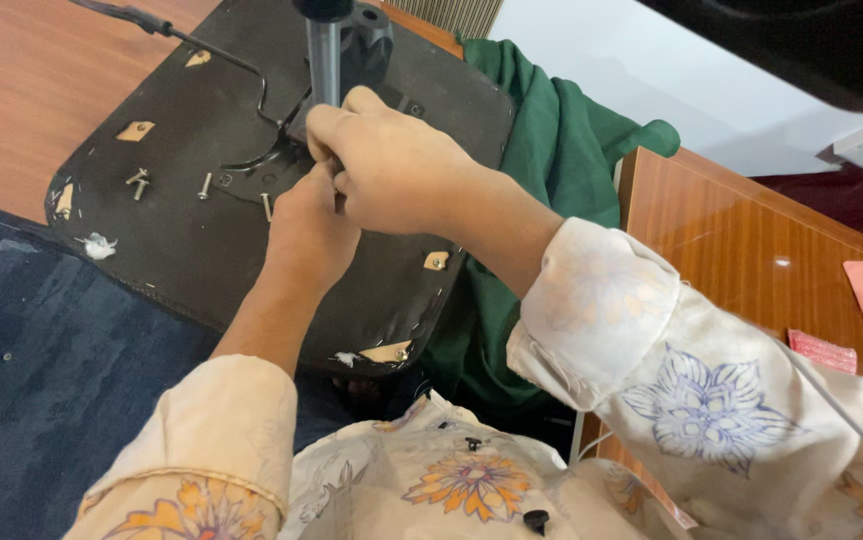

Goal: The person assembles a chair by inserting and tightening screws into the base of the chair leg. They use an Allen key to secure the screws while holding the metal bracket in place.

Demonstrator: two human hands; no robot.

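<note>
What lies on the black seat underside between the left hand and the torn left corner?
In the head view, loose screws lie on the seat underside between the left hand and the torn corner.

packets: we are seeing one small flat pink packet (823, 351), lying on the wooden desk (742, 250) at far right | labels, signs, screens: we are finding none

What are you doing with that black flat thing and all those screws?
A person has an upturned chair seat lying black underside up. Both hands meet at the metal plate by the grey post: the left hand from below, the right hand over it. What they pinch is hidden. Loose screws lie on the seat, with green cloth beside it.
</note>
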